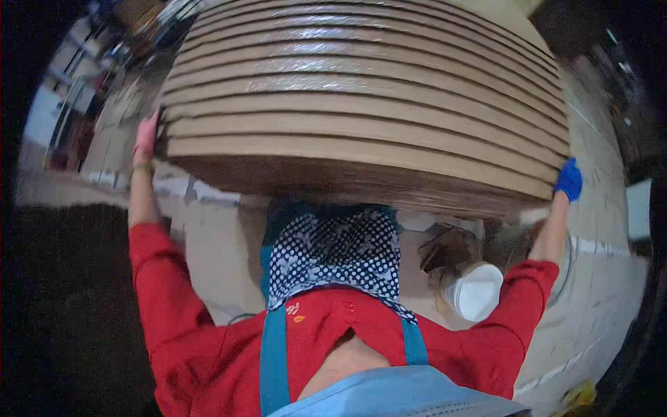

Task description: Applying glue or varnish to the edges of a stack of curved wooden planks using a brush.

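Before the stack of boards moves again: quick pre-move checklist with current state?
1. Left hand on the left edge of the stack of boards: ok, bare, palm flat against it.
2. Right hand on the right edge: ok, in a blue glove.
3. Grip under the bottom board: cannot tell, fingers hidden.
4. Boards aligned: ok, the layers sit evenly.
5. Floor below: not ok, a white bucket stands near the right arm.
6. View ahead: not ok, the stack blocks it.
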### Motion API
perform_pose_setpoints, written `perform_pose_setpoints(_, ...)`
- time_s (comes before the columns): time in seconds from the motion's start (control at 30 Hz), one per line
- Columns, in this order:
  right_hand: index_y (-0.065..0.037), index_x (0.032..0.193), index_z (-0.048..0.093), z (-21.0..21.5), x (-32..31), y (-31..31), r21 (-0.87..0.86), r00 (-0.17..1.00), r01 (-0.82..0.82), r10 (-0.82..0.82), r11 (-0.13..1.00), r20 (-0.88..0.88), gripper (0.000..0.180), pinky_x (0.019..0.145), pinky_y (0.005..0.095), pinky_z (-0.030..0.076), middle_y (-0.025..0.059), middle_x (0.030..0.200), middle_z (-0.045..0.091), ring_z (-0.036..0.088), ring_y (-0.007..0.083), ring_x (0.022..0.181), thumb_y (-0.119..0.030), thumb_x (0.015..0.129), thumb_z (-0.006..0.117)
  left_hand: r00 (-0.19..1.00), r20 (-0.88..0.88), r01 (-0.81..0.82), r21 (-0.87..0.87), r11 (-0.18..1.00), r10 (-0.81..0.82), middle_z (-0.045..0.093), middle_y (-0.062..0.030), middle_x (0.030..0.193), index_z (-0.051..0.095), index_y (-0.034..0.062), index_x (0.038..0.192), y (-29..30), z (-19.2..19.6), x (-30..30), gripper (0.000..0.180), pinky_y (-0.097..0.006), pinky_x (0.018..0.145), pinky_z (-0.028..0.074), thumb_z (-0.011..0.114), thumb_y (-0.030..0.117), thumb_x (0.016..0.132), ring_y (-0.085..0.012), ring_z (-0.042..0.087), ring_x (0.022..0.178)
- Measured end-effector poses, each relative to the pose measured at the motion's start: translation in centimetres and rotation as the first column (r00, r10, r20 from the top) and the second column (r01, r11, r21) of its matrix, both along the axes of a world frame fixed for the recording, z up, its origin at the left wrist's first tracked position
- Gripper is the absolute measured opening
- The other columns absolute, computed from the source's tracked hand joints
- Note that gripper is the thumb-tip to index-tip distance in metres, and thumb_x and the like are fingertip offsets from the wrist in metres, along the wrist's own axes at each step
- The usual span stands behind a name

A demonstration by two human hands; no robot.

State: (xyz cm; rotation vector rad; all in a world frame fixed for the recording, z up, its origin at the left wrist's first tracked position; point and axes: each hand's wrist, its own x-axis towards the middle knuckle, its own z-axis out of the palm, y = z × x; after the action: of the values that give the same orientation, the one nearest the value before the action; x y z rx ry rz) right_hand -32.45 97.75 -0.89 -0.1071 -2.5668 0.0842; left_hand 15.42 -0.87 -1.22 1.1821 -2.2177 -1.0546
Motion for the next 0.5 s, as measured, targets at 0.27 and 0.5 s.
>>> perform_pose_setpoints(0.27,-0.001,0.091,0.067,1.6,4.4,-0.9,-0.052,0.937,0.209,-0.185,0.977,0.297,0.077,0.083,0.0473,0.044,0.027,0.099,0.06,0.058,0.0396,0.096,-0.062,0.088,0.021,0.861,0.481,-0.083,-0.189,0.978,0.166,0.063,-0.0222,0.082,0.056,-0.0089,0.095,3.7,2.3,3.0,0.065,-0.042,0.06,0.05,0.042,0.054,0.086,-0.0327,0.064,0.067)
perform_pose_setpoints(0.5,-0.002,0.09,0.068,1.0,5.7,-0.9,-0.045,0.906,0.31,-0.281,0.95,0.317,0.079,0.08,0.0468,0.046,0.0253,0.095,0.062,0.061,0.0392,0.091,-0.064,0.087,0.02,0.617,0.715,0.177,-0.533,0.827,0.329,0.052,-0.0281,0.115,0.053,-0.0048,0.107,5.8,4.8,1.0,0.064,-0.047,0.092,0.039,0.029,0.052,0.09,-0.0423,0.049,0.109)
